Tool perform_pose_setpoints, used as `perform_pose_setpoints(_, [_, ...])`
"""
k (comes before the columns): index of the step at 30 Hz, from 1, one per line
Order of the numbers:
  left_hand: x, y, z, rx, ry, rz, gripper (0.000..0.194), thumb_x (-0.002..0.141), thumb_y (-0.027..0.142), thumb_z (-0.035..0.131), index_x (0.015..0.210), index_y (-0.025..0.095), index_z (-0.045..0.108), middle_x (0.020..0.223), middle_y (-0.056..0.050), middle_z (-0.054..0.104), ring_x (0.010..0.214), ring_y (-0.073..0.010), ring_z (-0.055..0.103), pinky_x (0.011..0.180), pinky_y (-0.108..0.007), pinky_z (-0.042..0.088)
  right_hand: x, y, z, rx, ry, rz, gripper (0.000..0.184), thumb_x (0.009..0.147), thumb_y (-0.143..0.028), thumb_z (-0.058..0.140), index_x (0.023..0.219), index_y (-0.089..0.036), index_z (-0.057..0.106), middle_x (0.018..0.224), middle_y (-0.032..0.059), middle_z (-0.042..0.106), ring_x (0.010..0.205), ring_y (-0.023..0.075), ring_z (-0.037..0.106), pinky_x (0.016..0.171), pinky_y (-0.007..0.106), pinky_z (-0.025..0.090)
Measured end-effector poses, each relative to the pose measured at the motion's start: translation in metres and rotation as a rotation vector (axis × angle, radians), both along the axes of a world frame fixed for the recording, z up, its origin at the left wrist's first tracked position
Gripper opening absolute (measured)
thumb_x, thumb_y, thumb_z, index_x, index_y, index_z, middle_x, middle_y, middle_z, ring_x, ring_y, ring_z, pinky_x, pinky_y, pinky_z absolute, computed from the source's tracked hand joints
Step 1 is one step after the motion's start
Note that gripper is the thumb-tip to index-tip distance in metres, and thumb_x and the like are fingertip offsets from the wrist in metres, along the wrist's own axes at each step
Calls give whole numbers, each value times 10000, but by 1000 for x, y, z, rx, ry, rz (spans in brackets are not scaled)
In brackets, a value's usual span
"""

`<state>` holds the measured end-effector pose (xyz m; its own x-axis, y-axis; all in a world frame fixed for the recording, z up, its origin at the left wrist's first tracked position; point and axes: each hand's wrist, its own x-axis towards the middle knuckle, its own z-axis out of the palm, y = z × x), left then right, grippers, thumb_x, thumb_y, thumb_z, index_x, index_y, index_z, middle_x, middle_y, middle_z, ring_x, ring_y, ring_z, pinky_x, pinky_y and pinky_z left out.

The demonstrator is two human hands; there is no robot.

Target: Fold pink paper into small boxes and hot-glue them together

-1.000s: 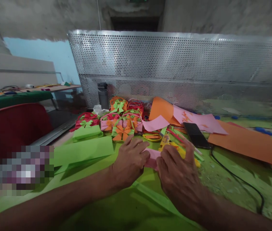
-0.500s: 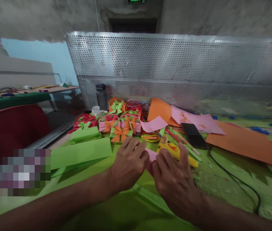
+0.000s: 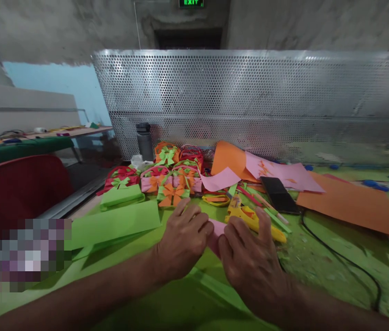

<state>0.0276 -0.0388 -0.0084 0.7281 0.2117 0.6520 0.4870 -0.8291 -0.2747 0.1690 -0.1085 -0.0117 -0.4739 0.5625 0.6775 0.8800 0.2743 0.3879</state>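
A small piece of pink paper (image 3: 217,233) is stretched between my two hands, low over the green tabletop. My left hand (image 3: 185,241) pinches its left end, with fingers curled. On the other end, my right hand (image 3: 247,250) is closed too, its index finger raised. Most of the paper is hidden by my fingers. Just behind my right hand lies a yellow glue gun (image 3: 244,214). Yellow-handled scissors (image 3: 217,199) rest a little farther back. Green folded paper (image 3: 118,223) lies left of my left hand.
Several small paper bags with bows (image 3: 171,193) stand at the back, near a grey bottle (image 3: 144,141). To the right are a black phone (image 3: 279,195), orange sheets (image 3: 349,202) and a black cable (image 3: 339,253). A perforated metal panel (image 3: 197,92) borders the far side.
Both hands keep their grip on the pink paper and have barely moved. The whole view has shifted slightly, with the scene sitting a little lower.
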Motion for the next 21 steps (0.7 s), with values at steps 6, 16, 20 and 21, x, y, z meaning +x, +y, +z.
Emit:
perform_pose_setpoints(6, [0,0,-1,-8,-27,-69,186,823,110,458,681,135,575,659,-18,582,712,-161,494,842,-422,370,2,0,7,15,0,0,295,781,-58,384,591,-136,595,588,66,527,702,218,462,861,582,290])
perform_pose_setpoints(16, [3,0,-2,47,21,-4,181,804,103,475,639,149,534,607,4,529,641,-142,446,853,-422,355,5,-3,8,-31,-57,-48,237,745,-38,409,627,-135,591,631,56,514,727,212,445,889,590,267])
perform_pose_setpoints(20, [1,3,-3,5,-6,-21,184,795,82,451,657,146,554,619,-9,555,656,-154,474,881,-451,347,12,-1,1,-76,-49,3,207,723,-33,425,677,-122,606,679,74,541,776,233,459,879,610,261])
perform_pose_setpoints(21, [1,3,-4,2,-21,-30,196,797,79,444,651,145,557,618,-11,559,655,-154,479,885,-457,345,13,-1,0,-86,-47,17,201,726,-37,428,692,-119,608,697,79,548,801,242,462,879,614,257])
